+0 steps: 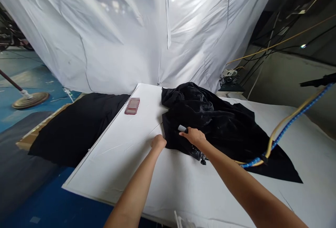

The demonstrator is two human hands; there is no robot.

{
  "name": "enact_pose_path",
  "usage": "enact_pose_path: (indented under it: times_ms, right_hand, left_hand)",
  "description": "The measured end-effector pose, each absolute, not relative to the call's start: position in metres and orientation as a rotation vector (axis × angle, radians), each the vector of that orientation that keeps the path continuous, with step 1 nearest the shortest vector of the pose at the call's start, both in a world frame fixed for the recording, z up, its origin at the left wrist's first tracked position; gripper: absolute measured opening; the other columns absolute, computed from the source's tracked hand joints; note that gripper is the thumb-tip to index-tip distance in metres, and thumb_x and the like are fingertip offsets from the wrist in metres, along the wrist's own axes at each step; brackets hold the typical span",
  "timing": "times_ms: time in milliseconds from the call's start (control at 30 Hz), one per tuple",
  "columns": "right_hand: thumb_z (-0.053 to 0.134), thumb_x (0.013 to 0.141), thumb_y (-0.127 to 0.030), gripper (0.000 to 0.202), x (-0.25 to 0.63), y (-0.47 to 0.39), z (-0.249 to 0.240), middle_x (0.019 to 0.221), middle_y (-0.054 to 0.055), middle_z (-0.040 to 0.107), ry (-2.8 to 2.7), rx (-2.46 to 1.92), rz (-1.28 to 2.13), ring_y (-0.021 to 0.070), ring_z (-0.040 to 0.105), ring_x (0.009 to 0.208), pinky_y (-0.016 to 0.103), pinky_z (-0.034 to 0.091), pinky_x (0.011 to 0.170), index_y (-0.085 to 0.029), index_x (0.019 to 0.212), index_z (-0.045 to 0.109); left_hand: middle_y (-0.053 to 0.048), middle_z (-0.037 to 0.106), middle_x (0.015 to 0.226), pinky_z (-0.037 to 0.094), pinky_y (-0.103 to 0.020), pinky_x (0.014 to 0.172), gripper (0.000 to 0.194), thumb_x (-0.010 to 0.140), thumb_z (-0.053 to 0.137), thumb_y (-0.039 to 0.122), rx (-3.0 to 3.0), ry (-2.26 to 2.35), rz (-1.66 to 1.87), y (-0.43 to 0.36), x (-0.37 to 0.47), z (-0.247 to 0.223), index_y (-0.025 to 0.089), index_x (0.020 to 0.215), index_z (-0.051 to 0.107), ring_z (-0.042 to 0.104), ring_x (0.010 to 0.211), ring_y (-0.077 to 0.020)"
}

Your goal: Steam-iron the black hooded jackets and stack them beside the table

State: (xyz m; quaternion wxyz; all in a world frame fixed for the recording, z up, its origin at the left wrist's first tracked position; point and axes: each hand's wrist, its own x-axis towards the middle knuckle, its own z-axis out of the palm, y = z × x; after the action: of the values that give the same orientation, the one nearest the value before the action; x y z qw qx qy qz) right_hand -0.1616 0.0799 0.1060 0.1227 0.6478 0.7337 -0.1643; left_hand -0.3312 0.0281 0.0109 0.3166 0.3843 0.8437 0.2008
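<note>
A large rumpled piece of black cloth (228, 126) lies across the white-covered table. My left hand (159, 142) is closed at the cloth's near left corner, pinching its edge. My right hand (193, 136) wraps round the grey-ended handle of what looks like a steam iron (183, 128), over the cloth. Most of the iron is dark and hard to tell from the cloth; some glossy black parts show just below my right wrist. A blue and yellow hose (278, 140) comes in from the right and passes behind my right forearm.
A red phone-like object (132, 106), partly pixelated, lies at the left of the white table (110, 161). More black cloth (84, 126) covers a cardboard box (28, 140) to the left. White sheeting (126, 39) hangs behind; a round-based stand (30, 100) is far left.
</note>
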Motion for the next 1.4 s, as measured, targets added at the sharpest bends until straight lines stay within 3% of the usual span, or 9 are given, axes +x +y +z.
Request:
enact_pose_path:
  times_ms: [167,367,533,667,800,1167,1400]
  right_hand:
    - [0.040,0.072,-0.071,0.060,-0.164,0.083,0.107,0.099,0.010,0.065,2.167,1.873,-0.505,0.0275,0.059,0.094,0.037,0.045,0.074,-0.023,0.102,0.060]
    - [0.045,0.065,-0.074,0.061,-0.153,0.078,0.109,0.099,0.007,0.066,2.209,1.794,-0.573,0.0262,0.060,0.093,0.034,0.046,0.074,-0.027,0.101,0.062]
    - [0.047,0.064,-0.075,0.063,-0.114,0.073,0.109,0.097,0.007,0.066,2.162,1.844,-0.574,0.0266,0.060,0.093,0.034,0.046,0.075,-0.026,0.100,0.062]
    - [0.046,0.066,-0.073,0.062,-0.059,0.065,0.108,0.097,0.008,0.066,2.091,1.933,-0.534,0.0273,0.060,0.094,0.035,0.046,0.076,-0.025,0.101,0.062]
    - [0.045,0.067,-0.072,0.061,0.009,0.059,0.108,0.097,0.009,0.066,1.987,2.045,-0.495,0.0282,0.060,0.093,0.036,0.045,0.075,-0.024,0.100,0.062]
    - [0.044,0.069,-0.070,0.058,0.213,0.056,0.122,0.101,0.011,0.063,1.618,2.310,-0.454,0.0296,0.057,0.094,0.038,0.043,0.072,-0.022,0.098,0.061]
    - [0.042,0.069,-0.071,0.057,0.290,0.065,0.117,0.098,0.011,0.063,1.600,2.310,-0.448,0.0300,0.057,0.093,0.039,0.042,0.072,-0.023,0.093,0.062]
  left_hand:
    - [-0.017,0.069,0.084,0.045,-0.037,0.070,0.019,0.063,0.064,0.037,1.084,2.188,0.467,0.025,-0.333,0.013,0.018,0.060,0.060,0.064,0.088,-0.0321]
    - [-0.018,0.068,0.088,0.044,-0.036,0.064,0.016,0.072,0.054,0.033,1.202,2.230,0.364,0.020,-0.329,0.013,0.019,0.075,0.059,0.064,0.085,-0.0324]
    - [-0.009,0.067,0.083,0.041,-0.030,0.062,0.008,0.076,0.050,0.027,1.434,2.276,0.565,0.026,-0.313,0.023,0.022,0.081,0.053,0.063,0.078,-0.0241]
    - [-0.002,0.064,0.081,0.037,-0.025,0.065,0.007,0.077,0.049,0.020,1.636,2.100,0.630,0.028,-0.278,0.042,0.024,0.076,0.055,0.059,0.079,-0.0172]
    - [0.001,0.064,0.082,0.032,-0.028,0.073,0.011,0.076,0.051,0.018,1.859,1.935,0.532,0.028,-0.232,0.053,0.025,0.076,0.059,0.056,0.084,-0.0163]
    - [0.000,0.067,0.080,0.023,-0.041,0.084,0.016,0.075,0.051,0.015,2.034,1.714,0.382,0.031,-0.140,0.044,0.026,0.074,0.062,0.052,0.089,-0.0196]
    - [-0.003,0.064,0.087,0.022,-0.042,0.085,0.016,0.074,0.052,0.015,2.038,1.889,0.356,0.029,-0.119,0.039,0.026,0.073,0.063,0.047,0.095,-0.0211]
